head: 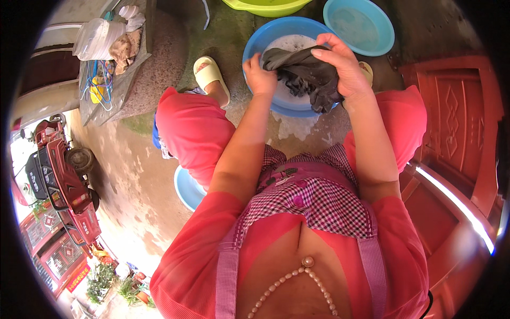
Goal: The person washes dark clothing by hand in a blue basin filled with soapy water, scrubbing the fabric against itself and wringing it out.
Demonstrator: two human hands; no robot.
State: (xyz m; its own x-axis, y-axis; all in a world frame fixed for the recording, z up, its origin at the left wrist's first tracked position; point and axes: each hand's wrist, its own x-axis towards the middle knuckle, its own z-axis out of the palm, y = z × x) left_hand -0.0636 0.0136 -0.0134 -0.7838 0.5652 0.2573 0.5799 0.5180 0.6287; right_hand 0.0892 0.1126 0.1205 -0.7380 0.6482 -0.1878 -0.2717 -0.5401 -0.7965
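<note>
A wet dark grey cloth (306, 65) is bunched between my two hands above a blue plastic basin (261, 36). My left hand (261, 75) grips its left end near the basin's rim. At the right, my right hand (342, 63) has thumb and fingers on the cloth's upper edge. Folds of the cloth hang down over the front part of the basin. Whitish soapy water (293, 42) with foam shows behind and below the cloth. The garment's kind cannot be told from its folds.
A light blue basin (358, 28) with cloudy water stands at the back right, beside a yellow-green basin (271, 7). Another blue basin (189, 191) is by my left side. A stone slab (131, 79) holds plastic tubs and hangers (97, 85). Red wooden doors (450, 119) stand at right.
</note>
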